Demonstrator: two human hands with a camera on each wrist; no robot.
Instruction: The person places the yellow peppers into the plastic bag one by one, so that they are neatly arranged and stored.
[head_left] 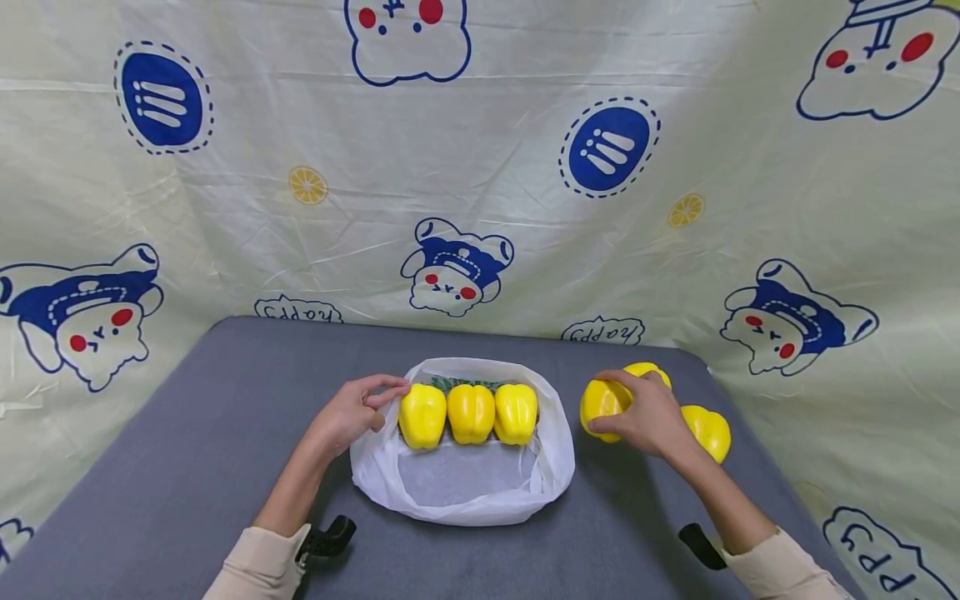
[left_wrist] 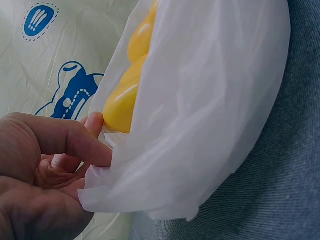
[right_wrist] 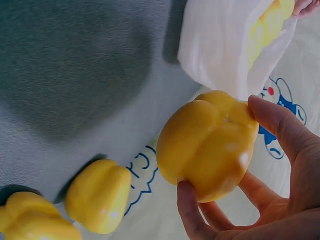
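Observation:
A white plastic bag stands with its mouth wide on the grey table, three yellow bell peppers in a row along its far side. At the bag's left rim, my left hand pinches the plastic edge, a fingertip right by the leftmost pepper. To the right of the bag, my right hand grips another yellow bell pepper between thumb and fingers, held above the tabletop. Two more peppers, one farther back and one nearer, lie beside and behind that hand.
The grey table ends at a patterned cloth hanging behind it, with cartoon figures printed on it. Dark straps sit at both wrists. Some green print shows on the bag behind the peppers.

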